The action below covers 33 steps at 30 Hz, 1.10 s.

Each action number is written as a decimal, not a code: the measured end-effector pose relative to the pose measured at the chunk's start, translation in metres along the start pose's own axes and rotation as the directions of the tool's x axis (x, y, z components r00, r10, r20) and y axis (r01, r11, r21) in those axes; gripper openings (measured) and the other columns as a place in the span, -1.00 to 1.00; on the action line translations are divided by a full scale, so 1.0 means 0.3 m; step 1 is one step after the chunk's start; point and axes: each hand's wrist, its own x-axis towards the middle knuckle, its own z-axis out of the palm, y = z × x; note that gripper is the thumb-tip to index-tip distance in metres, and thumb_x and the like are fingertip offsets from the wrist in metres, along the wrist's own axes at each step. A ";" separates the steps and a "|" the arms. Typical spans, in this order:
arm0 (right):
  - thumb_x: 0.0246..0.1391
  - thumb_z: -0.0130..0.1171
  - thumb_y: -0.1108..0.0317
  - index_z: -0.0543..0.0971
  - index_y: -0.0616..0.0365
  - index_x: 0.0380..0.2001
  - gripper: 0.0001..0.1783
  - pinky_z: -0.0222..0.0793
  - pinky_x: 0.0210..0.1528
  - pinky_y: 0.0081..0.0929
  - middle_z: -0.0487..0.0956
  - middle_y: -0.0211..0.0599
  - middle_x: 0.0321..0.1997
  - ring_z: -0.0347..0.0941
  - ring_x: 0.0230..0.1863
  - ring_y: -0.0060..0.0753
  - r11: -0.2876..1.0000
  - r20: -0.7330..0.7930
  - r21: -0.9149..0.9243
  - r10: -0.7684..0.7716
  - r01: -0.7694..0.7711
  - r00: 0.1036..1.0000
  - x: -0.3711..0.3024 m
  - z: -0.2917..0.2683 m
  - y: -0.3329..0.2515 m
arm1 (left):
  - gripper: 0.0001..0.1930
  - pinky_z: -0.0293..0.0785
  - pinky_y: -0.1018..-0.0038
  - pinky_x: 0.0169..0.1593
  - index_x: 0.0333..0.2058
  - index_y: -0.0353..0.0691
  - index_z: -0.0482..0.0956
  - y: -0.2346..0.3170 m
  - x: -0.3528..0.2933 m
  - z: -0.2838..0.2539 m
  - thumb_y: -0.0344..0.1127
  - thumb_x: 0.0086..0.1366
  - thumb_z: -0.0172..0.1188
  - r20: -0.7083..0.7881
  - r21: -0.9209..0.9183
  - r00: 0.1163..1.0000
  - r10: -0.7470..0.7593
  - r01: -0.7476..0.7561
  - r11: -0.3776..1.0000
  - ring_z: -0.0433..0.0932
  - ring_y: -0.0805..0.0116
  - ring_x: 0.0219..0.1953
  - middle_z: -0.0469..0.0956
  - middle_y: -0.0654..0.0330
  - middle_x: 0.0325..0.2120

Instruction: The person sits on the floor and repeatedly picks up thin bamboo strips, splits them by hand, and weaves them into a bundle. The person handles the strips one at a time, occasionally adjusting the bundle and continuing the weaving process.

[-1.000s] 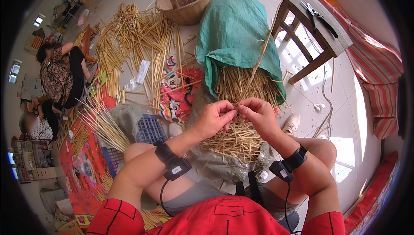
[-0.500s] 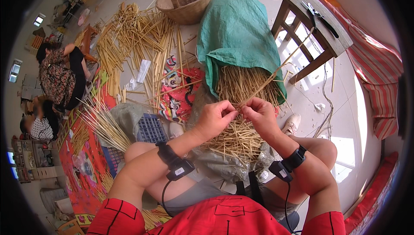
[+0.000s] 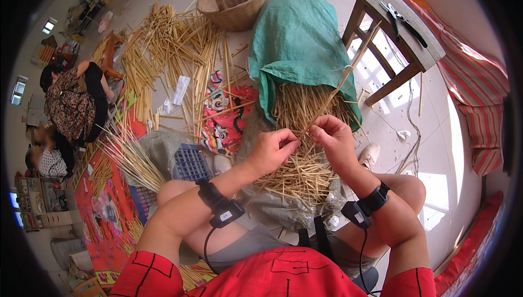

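Over the straw pile, my left hand (image 3: 272, 151) is closed, thumb and forefinger pinching the lower end of a long straw (image 3: 354, 64). My right hand (image 3: 333, 138) sits just to the right, its thumb and fingertips pressed together at the straw near the same end. From the fingers the straw slants up and right toward the stool. Short cut straw pieces (image 3: 299, 176) lie below my hands on grey plastic sheeting. Behind them, more straws (image 3: 305, 103) stick out of the open mouth of a green woven sack (image 3: 297, 33).
A wooden stool (image 3: 376, 0) at the far right carries pliers (image 3: 403, 22). A wicker basket (image 3: 231, 8) stands behind the sack. Loose straws (image 3: 163, 46) and a blue plastic crate (image 3: 190, 162) are to the left. Two people (image 3: 76, 101) sit farther left.
The long straw has swung, its far end moving left and up from the stool's top. My right hand has shifted slightly right and up; my left hand has barely moved.
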 end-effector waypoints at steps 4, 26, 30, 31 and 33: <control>0.09 0.11 0.47 0.47 0.19 -0.43 -0.94 0.23 -0.46 -0.76 0.48 -0.52 -0.51 0.34 -0.51 -0.75 0.999 0.011 -0.043 -0.033 0.033 0.999 0.000 -0.004 0.007 | -0.90 0.30 0.65 -0.59 -0.38 -0.33 0.51 -0.013 0.005 0.000 -0.40 0.26 0.16 0.013 0.053 0.999 0.030 -0.030 0.998 0.41 0.65 -0.65 0.54 0.31 -0.58; -0.12 0.26 0.48 0.46 0.20 -0.58 -0.85 0.29 -0.60 -0.51 0.48 -0.32 -0.60 0.39 -0.66 -0.51 0.527 0.057 -0.754 -0.541 0.391 0.839 -0.022 0.019 0.020 | -0.87 0.31 0.53 -0.57 -0.43 -0.34 0.51 -0.044 0.007 0.021 -0.38 0.22 0.18 -0.068 0.225 0.988 0.141 -0.123 0.967 0.44 0.53 -0.68 0.50 0.21 -0.67; -0.19 0.26 0.44 0.42 0.13 -0.58 -0.82 0.39 -0.54 -0.38 0.43 -0.29 -0.57 0.45 -0.56 -0.24 0.219 0.321 -0.821 -0.588 0.528 0.742 -0.032 0.013 -0.015 | -0.87 0.31 0.53 -0.57 -0.43 -0.35 0.50 -0.029 0.004 0.018 -0.39 0.22 0.18 -0.059 0.207 0.991 0.123 -0.108 0.972 0.45 0.53 -0.66 0.50 0.20 -0.66; -0.19 0.26 0.44 0.42 0.12 -0.58 -0.83 0.39 -0.53 -0.37 0.42 -0.29 -0.56 0.45 -0.55 -0.25 0.208 0.376 -0.785 -0.589 0.583 0.716 -0.035 0.016 -0.009 | -0.88 0.29 0.59 -0.59 -0.42 -0.35 0.49 -0.031 0.007 0.016 -0.41 0.26 0.15 -0.047 0.206 0.989 0.141 -0.128 0.970 0.43 0.63 -0.67 0.50 0.28 -0.67; -0.18 0.25 0.44 0.42 0.12 -0.56 -0.83 0.40 -0.53 -0.36 0.41 -0.30 -0.54 0.44 -0.53 -0.26 0.188 0.481 -0.702 -0.586 0.687 0.652 -0.048 0.037 0.017 | -0.88 0.31 0.60 -0.58 -0.40 -0.35 0.49 -0.037 0.018 0.009 -0.41 0.27 0.13 -0.068 0.198 0.989 0.133 -0.117 0.973 0.42 0.63 -0.66 0.50 0.28 -0.64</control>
